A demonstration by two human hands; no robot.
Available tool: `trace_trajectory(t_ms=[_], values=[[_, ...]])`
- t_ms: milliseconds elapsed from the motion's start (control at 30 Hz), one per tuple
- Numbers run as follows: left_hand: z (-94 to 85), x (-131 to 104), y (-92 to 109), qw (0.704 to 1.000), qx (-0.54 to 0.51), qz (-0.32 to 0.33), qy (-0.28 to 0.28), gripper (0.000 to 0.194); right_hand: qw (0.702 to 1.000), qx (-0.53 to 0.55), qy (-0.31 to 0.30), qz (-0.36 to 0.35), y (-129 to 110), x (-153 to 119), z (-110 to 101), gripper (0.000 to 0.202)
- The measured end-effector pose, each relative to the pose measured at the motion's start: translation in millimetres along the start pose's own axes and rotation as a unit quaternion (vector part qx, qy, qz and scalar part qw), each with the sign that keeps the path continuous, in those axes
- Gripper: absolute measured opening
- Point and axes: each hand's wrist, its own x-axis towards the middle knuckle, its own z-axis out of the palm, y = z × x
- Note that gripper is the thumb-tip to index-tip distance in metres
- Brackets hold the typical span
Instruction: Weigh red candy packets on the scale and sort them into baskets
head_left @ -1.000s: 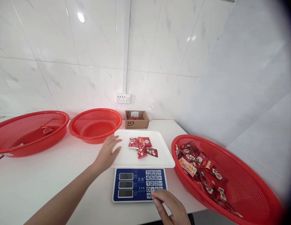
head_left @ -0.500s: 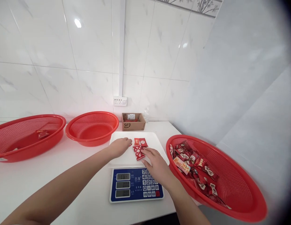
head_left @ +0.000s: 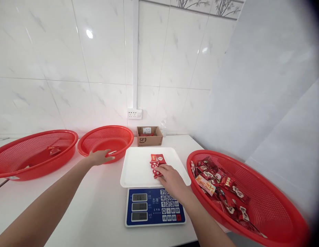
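Note:
My left hand (head_left: pixel 101 157) reaches over the near rim of the middle red basket (head_left: pixel 83 143), its thumb and fingers apart. A small pale-and-red packet (head_left: pixel 112 152) shows right by its fingertips; whether they touch it is unclear. On the white tray of the scale (head_left: pixel 133 171), my right hand (head_left: pixel 172 178) is closed over a dotted red candy packet (head_left: pixel 153 165), fingers on its right side and thumb at its lower edge. Behind that, an orange-red packet (head_left: pixel 153 157) and a red packet with a round white mark (head_left: pixel 161 158) lie side by side.
The scale's blue keypad panel (head_left: pixel 155 207) faces me. A large red basket (head_left: pixel 272 195) with many wrapped sweets stands at the right. Another red basket (head_left: pixel 69 152) at the left holds a few packets. A small cardboard box (head_left: pixel 150 140) sits by the wall.
My left hand has moved left from the scale tray to the middle basket, where a small packet now shows. My right hand stays at the dotted packet. The view has shifted slightly.

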Motion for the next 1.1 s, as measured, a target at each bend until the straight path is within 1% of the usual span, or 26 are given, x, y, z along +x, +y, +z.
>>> trace_trajectory(t_ms=[67,133,233,333,400,500,567,633,733,800,867,933,967,1033,1100], values=[[1.8,-3,-18,1.0,-0.002,-0.003,0.005,0.058,1.0,0.006,0.008,-0.003,1,-1,1,0.035],[1.0,-6,-33,1.0,-0.002,-0.002,0.022,0.057,1.0,0.011,0.013,-0.002,1,-2,1,0.034],[-2.5,-10,-48,1.0,-0.004,-0.004,0.021,0.054,1.0,0.012,0.01,-0.007,2,-1,1,0.035],[-3.8,-13,-51,1.0,-0.009,-0.008,0.006,0.053,1.0,0.006,0.01,-0.015,3,3,1,0.035],[-2.3,-15,-45,1.0,-0.013,-0.007,0.007,0.054,1.0,-0.009,0.017,-0.017,3,6,3,0.031],[3.1,-18,-21,0.999,-0.016,0.024,0.026,0.052,0.999,-0.039,0.031,-0.012,3,10,7,0.028],[8.7,-22,4,0.997,-0.018,0.067,0.041,0.049,0.998,-0.047,0.039,-0.001,3,12,9,0.031],[15.9,-28,34,0.991,-0.022,0.128,0.041,0.045,0.998,-0.044,0.042,0.006,3,13,9,0.031],[29.0,-42,81,0.959,-0.041,0.28,0.0,0.042,0.998,-0.037,0.047,0.015,5,12,6,0.031],[38.0,-50,109,0.936,-0.05,0.345,-0.043,0.042,0.998,-0.034,0.049,0.026,9,11,3,0.034],[46.7,-55,131,0.915,-0.06,0.391,-0.076,0.041,0.998,-0.031,0.042,0.035,13,10,1,0.037],[55.1,-53,147,0.9,-0.071,0.418,-0.097,0.038,0.999,-0.025,0.026,0.04,18,8,0,0.038],[59.4,-51,152,0.899,-0.078,0.419,-0.101,0.037,0.999,-0.021,0.019,0.042,19,7,0,0.038],[67.4,-44,158,0.908,-0.093,0.396,-0.099,0.035,0.999,-0.013,0.012,0.045,21,4,-1,0.036],[73.6,-37,159,0.922,-0.112,0.361,-0.089,0.029,0.999,0.0,0.013,0.048,22,2,-3,0.036]])
